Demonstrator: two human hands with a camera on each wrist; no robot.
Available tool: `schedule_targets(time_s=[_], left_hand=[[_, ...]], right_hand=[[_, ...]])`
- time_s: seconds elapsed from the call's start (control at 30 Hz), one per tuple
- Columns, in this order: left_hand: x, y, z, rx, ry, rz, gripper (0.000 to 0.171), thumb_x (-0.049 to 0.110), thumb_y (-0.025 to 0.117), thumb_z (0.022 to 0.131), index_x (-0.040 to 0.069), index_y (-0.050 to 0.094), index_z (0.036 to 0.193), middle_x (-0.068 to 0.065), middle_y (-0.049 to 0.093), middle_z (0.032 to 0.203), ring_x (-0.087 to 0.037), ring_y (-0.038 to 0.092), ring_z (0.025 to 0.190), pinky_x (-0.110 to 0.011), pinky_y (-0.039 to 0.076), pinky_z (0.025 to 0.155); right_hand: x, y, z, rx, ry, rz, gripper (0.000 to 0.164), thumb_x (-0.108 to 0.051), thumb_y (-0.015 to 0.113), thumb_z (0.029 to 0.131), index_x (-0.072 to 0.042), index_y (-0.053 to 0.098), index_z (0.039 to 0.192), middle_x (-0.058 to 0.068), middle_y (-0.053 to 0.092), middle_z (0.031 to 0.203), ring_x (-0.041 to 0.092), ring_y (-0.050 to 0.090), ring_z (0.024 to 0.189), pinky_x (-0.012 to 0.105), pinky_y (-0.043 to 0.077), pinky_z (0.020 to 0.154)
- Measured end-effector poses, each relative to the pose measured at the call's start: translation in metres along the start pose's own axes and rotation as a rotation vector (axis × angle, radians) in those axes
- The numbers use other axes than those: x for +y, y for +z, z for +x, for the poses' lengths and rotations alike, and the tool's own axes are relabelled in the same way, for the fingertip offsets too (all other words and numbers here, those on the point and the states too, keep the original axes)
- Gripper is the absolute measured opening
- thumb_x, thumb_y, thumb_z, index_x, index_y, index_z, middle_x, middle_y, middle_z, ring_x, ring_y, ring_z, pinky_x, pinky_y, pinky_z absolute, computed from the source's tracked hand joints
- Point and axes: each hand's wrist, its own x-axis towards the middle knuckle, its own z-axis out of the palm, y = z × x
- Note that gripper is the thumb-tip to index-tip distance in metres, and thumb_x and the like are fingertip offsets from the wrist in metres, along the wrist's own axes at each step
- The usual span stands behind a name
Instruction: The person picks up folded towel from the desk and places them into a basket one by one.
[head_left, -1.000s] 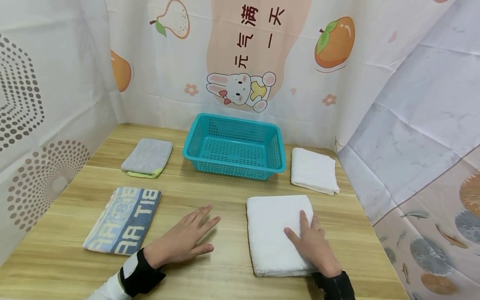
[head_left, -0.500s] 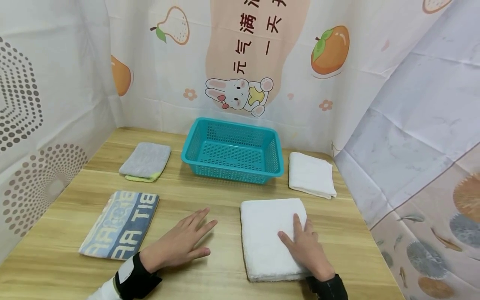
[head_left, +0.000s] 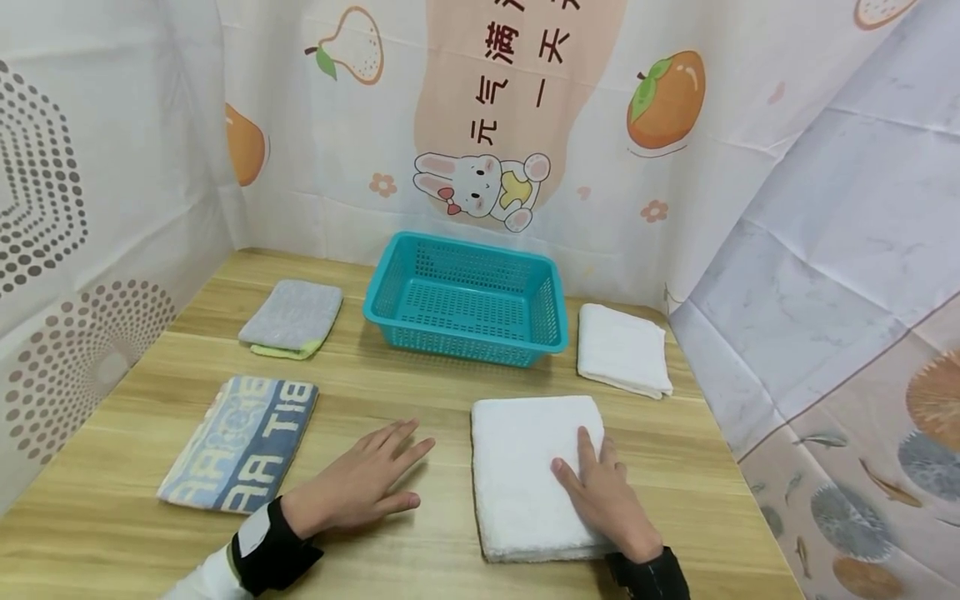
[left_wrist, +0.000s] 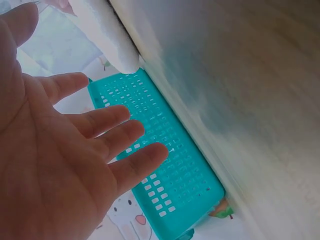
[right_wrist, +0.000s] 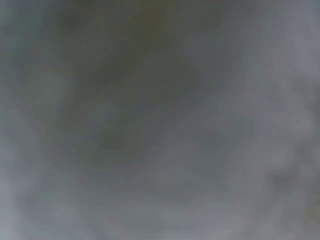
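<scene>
A thick folded white towel (head_left: 528, 492) lies on the table at front right of centre. On its right part rests my right hand (head_left: 606, 500), fingers spread over the top; whether any part of it reaches under the edge is hidden. My left hand (head_left: 363, 483) is held with fingers apart, between this towel and a folded blue lettered towel (head_left: 243, 442), touching neither. In the left wrist view that left hand (left_wrist: 75, 145) shows an empty palm. The right wrist view is a grey blur with nothing to make out.
A turquoise perforated basket (head_left: 465, 335) stands at the back centre. To its left lies a folded grey cloth (head_left: 292, 315) with a yellow-green edge. A smaller folded white towel (head_left: 622, 348) lies to its right. Printed curtains (head_left: 330, 167) enclose the wooden table (head_left: 420, 392).
The thick white towel has slid a little to the left with my right hand on it. My left hand has stayed nearly still. The head view has shifted slightly.
</scene>
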Motion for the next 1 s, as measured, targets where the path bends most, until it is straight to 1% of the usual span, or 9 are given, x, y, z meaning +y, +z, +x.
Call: schedule_targets(time_s=[0.1,0.23,0.33,0.5,0.6,0.73,0.87,1.0], left_hand=[[0.000,-0.002,0.001,-0.009,0.004,0.004,0.070,0.053,0.048,0.101,0.013,0.032,0.156,-0.024,0.027,0.158,-0.039,0.032,0.143,-0.055,0.034,0.110],[0.001,-0.003,0.002,-0.037,-0.003,-0.003,0.071,0.056,0.044,0.101,0.015,0.030,0.157,-0.023,0.030,0.158,-0.038,0.034,0.143,-0.054,0.033,0.111],[0.002,-0.004,0.002,-0.059,-0.011,-0.024,0.071,0.058,0.043,0.101,0.017,0.028,0.158,-0.021,0.034,0.156,-0.036,0.036,0.142,-0.054,0.034,0.110],[0.007,-0.005,0.003,-0.092,-0.016,-0.065,0.070,0.056,0.043,0.102,0.020,0.026,0.159,-0.018,0.037,0.155,-0.033,0.038,0.141,-0.053,0.035,0.110],[0.010,-0.004,0.004,-0.101,-0.007,-0.070,0.069,0.056,0.042,0.102,0.020,0.027,0.159,-0.016,0.038,0.155,-0.031,0.039,0.141,-0.052,0.035,0.110],[0.012,-0.001,0.005,-0.115,-0.003,-0.077,0.069,0.057,0.041,0.102,0.021,0.026,0.159,-0.013,0.039,0.155,-0.028,0.039,0.141,-0.049,0.035,0.111],[0.013,0.000,0.006,-0.111,-0.009,-0.091,0.068,0.057,0.039,0.103,0.022,0.025,0.159,-0.012,0.040,0.154,-0.026,0.040,0.141,-0.048,0.036,0.110],[0.014,0.000,0.008,-0.088,-0.030,-0.140,0.065,0.051,0.043,0.104,0.019,0.027,0.158,-0.011,0.043,0.151,-0.026,0.044,0.137,-0.048,0.039,0.107]], right_hand=[[0.000,0.000,0.001,0.000,-0.008,0.010,0.081,-0.055,0.032,0.105,0.003,0.011,0.157,0.046,0.004,0.152,0.071,0.022,0.129,0.074,0.036,0.093],[-0.001,-0.002,-0.001,-0.004,-0.025,0.050,0.077,-0.054,0.027,0.106,0.001,0.013,0.158,0.044,0.003,0.153,0.070,0.017,0.133,0.076,0.029,0.099],[-0.001,-0.004,-0.004,-0.009,-0.037,0.102,0.069,-0.049,0.023,0.108,-0.002,0.015,0.158,0.042,0.002,0.155,0.068,0.013,0.135,0.076,0.023,0.102],[0.000,-0.008,-0.006,-0.025,-0.058,0.162,0.059,-0.037,0.022,0.110,-0.004,0.017,0.158,0.041,0.002,0.156,0.065,0.009,0.138,0.074,0.018,0.106],[0.001,-0.010,-0.006,-0.050,-0.070,0.204,0.056,-0.030,0.023,0.109,-0.005,0.016,0.158,0.040,0.001,0.156,0.061,0.005,0.141,0.072,0.014,0.109],[0.005,-0.012,-0.006,-0.077,-0.099,0.258,0.054,-0.022,0.026,0.108,-0.004,0.019,0.158,0.040,0.001,0.156,0.057,0.002,0.144,0.070,0.010,0.111],[0.008,-0.014,-0.005,-0.093,-0.134,0.317,0.052,-0.015,0.031,0.107,-0.003,0.025,0.157,0.041,0.006,0.156,0.056,0.005,0.144,0.069,0.012,0.112],[0.009,-0.015,-0.004,-0.110,-0.141,0.374,0.054,-0.008,0.036,0.102,-0.004,0.030,0.156,0.039,0.009,0.156,0.055,0.010,0.144,0.069,0.016,0.111]])
